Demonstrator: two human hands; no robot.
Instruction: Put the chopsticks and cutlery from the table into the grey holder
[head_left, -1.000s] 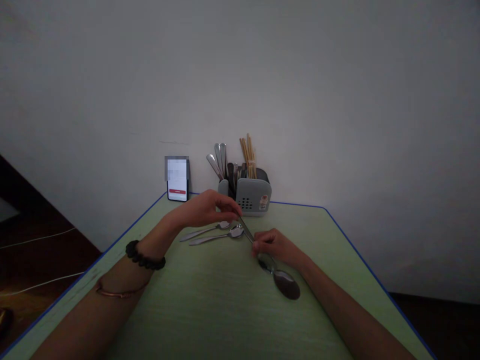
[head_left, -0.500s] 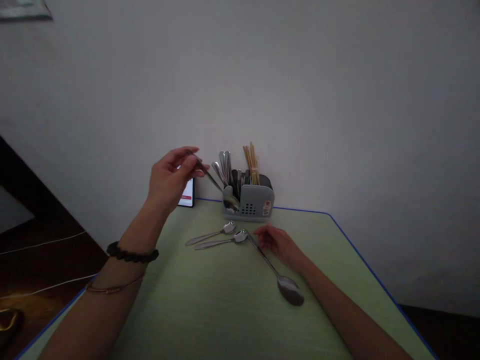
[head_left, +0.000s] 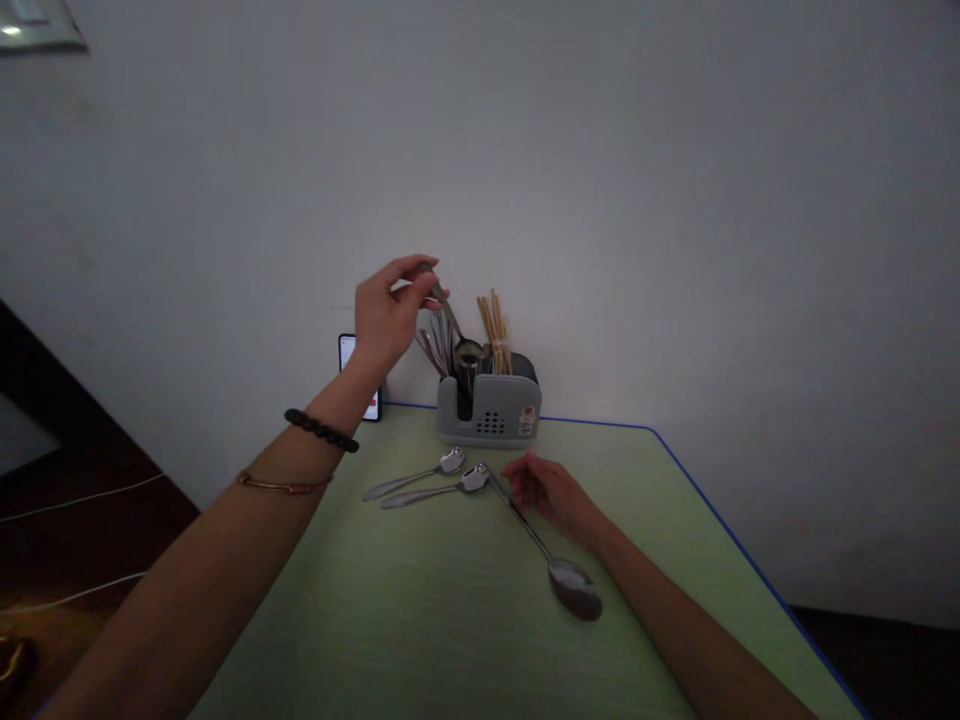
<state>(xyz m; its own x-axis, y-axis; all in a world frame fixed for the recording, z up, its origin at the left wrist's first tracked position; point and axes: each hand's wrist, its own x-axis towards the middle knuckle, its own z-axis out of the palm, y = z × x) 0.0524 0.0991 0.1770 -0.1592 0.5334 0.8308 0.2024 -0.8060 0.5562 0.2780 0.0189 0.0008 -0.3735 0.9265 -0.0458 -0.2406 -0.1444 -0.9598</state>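
Observation:
My left hand [head_left: 397,305] is closed in a pinch on the upper handle of a metal spoon [head_left: 447,310]. The spoon hangs bowl down, with its bowl over the grey cutlery holder [head_left: 506,410]. Metal handles [head_left: 433,345] and wooden chopsticks [head_left: 495,330] stand up in the holder. My right hand [head_left: 551,495] rests on the table, its fingers loosely curled around nothing, beside the handle of a large serving spoon [head_left: 575,588]. Two small spoons, an upper one [head_left: 409,480] and a lower one [head_left: 431,495], lie in front of the holder.
The green table [head_left: 405,610] has a blue edge and stands against a pale wall [head_left: 645,230]. A phone [head_left: 373,400] leans upright at the wall, partly behind my left forearm. White cables [head_left: 82,502] run across the dark area at left.
My left hand has moved up and right with the spoon, bringing its bowl from before the holder's front to above it. My right hand and the spoons on the table have hardly moved.

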